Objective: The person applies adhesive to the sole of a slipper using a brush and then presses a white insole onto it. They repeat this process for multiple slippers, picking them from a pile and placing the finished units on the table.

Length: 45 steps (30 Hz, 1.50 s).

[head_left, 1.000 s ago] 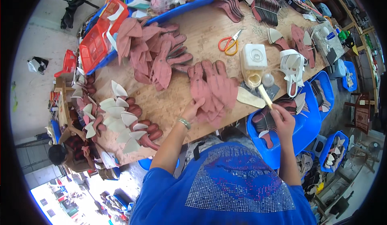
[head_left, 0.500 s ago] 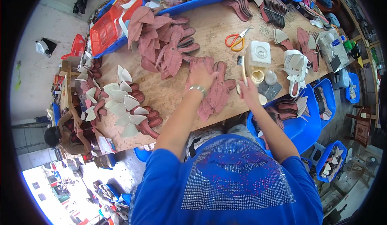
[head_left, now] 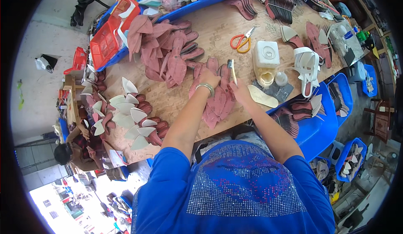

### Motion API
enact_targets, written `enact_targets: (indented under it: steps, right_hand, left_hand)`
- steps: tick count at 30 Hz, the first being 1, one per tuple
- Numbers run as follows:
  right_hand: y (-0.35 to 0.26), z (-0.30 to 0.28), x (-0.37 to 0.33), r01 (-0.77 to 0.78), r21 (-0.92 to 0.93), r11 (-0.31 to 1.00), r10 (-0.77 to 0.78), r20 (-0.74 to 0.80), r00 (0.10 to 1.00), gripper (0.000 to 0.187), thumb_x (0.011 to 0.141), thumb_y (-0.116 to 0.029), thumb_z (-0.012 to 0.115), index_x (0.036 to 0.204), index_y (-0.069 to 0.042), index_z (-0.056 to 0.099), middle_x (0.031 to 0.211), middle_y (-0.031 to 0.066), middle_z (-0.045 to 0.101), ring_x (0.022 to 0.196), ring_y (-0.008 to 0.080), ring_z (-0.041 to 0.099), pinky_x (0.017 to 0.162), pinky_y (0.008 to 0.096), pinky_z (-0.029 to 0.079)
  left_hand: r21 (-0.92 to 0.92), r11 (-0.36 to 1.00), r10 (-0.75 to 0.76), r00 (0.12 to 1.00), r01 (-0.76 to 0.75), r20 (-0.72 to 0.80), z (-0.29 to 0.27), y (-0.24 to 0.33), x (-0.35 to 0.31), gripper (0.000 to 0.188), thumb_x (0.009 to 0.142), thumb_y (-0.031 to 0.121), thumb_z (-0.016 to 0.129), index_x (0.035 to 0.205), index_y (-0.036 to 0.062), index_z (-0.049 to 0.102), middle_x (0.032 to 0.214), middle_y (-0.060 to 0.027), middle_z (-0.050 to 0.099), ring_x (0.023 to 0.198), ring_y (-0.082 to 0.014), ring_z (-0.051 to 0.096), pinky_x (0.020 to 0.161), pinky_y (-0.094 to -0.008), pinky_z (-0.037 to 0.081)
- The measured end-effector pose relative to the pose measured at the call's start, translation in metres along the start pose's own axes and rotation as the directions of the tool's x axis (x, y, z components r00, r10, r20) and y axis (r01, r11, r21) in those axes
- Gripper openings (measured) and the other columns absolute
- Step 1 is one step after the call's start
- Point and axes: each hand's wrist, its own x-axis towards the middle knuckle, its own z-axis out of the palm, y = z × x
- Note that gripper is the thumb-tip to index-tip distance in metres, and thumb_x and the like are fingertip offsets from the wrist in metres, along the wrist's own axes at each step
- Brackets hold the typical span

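Note:
Several reddish-brown shoe insoles [head_left: 220, 102] lie fanned out at the table's front edge. My left hand [head_left: 208, 79] rests on their left part, its fingers curled against an insole, fingertips partly hidden. Close by on the right, my right hand [head_left: 241, 92] is closed round the pale handle of a small brush [head_left: 233, 72]. The brush stands nearly upright, its dark bristle head over the right-hand insoles; whether it touches them I cannot tell. A white container [head_left: 266, 54] and an open cream-coloured jar [head_left: 265, 78] stand right of the brush.
A larger insole pile [head_left: 174, 58] lies behind my left hand. White-tipped insoles [head_left: 136, 116] stand at left. Orange-handled scissors [head_left: 242, 43], a pale sole-shaped piece [head_left: 263, 96] and white straps [head_left: 306, 68] lie on the table. Blue bins [head_left: 317, 129] stand at right; a person [head_left: 77, 148] sits at left.
My right hand has carried the brush left, from beside the jar to the insoles. My left hand has turned and its spread fingers have curled. The pale sole-shaped piece is now uncovered.

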Motion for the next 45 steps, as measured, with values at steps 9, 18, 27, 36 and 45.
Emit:
enact_targets:
  steps: [9,18,27,36,45]
  right_hand:
    - [0.014,0.010,0.009,-0.048,-0.016,0.999,0.049,0.093,0.995,0.021,0.093,-0.022,0.055,0.099,-0.002,0.056,0.085,0.0179,0.066,0.075,0.0271,0.067,0.063,0.0383,0.051]
    - [-0.107,-0.057,-0.075,-0.560,0.570,0.602,0.177,0.589,0.789,0.031,0.099,-0.023,0.048,0.124,-0.003,0.046,0.098,0.0121,0.067,0.083,0.0199,0.067,0.070,0.0320,0.057]
    - [-0.118,-0.082,-0.080,-0.261,0.827,0.498,0.155,0.211,0.965,0.024,0.097,-0.019,0.052,0.118,-0.007,0.052,0.096,0.0081,0.067,0.078,0.0181,0.069,0.062,0.0296,0.057]
    - [-0.124,-0.087,-0.082,-0.036,0.869,0.493,0.006,0.038,0.999,0.030,0.098,-0.019,0.053,0.124,-0.005,0.048,0.103,0.0088,0.064,0.078,0.0125,0.063,0.062,0.0253,0.051]
    - [-0.116,-0.087,-0.077,0.235,0.706,0.668,-0.135,-0.196,0.971,0.035,0.093,-0.014,0.060,0.125,-0.005,0.046,0.103,0.0035,0.062,0.079,0.0074,0.059,0.056,0.0213,0.047]
  left_hand:
    - [-0.423,0.854,0.264,0.953,-0.302,-0.149,-0.038,0.023,-0.042,0.069,0.071,0.015,0.073,0.128,-0.0060,0.040,0.119,-0.0234,0.057,0.110,-0.0284,0.058,0.093,-0.0351,0.046]
    - [-0.048,0.356,0.748,0.315,-0.933,-0.584,-0.073,-0.006,-0.167,0.070,0.068,0.009,0.081,0.124,0.0072,0.041,0.120,-0.0159,0.057,0.114,-0.0306,0.055,0.090,-0.0432,0.044]
    - [0.090,0.357,0.765,0.237,-0.930,-0.599,-0.039,-0.009,-0.205,0.068,0.065,0.001,0.082,0.121,0.0139,0.046,0.132,-0.0170,0.049,0.121,-0.0340,0.051,0.096,-0.0408,0.047]
    - [-0.934,0.333,0.340,0.940,-0.133,-0.013,-0.006,-0.007,-0.216,0.033,0.098,0.014,0.041,0.127,0.0078,0.054,0.126,-0.0101,0.051,0.114,-0.0197,0.053,0.095,-0.0321,0.047]
    - [-0.891,0.414,0.386,0.922,-0.187,-0.014,-0.037,0.034,-0.212,0.033,0.100,0.015,0.038,0.129,0.0067,0.052,0.129,-0.0074,0.051,0.111,-0.0163,0.055,0.096,-0.0301,0.046]
